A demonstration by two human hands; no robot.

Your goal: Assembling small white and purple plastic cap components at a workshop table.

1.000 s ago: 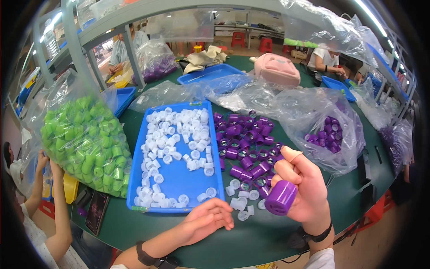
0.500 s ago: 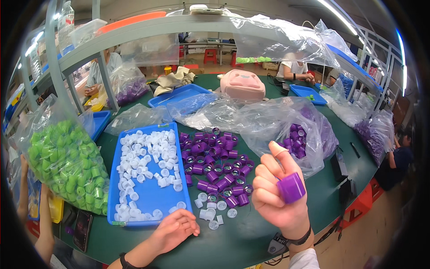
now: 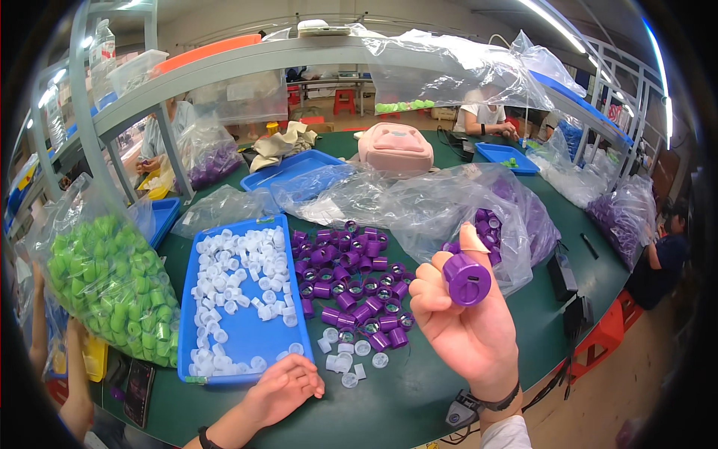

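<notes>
Purple slotted cap (image 3: 469,280) raised in my right hand (image 3: 465,333), fingers curled to hold it above the worktop (image 3: 407,404), toward its near edge; I seem to be checking its slotted end, and the next move likely calls for a steady grip; my left hand (image 3: 278,388), loosely spread, seemingly empty, is by the near right corner of the blue tray (image 3: 250,333)

Parts I'm missing
Lower edge is cropping the bare left forearm (image 3: 235,427); clear plastic sheeting (image 3: 422,78) is partly veiling a white-shirted co-worker (image 3: 482,116).
</notes>
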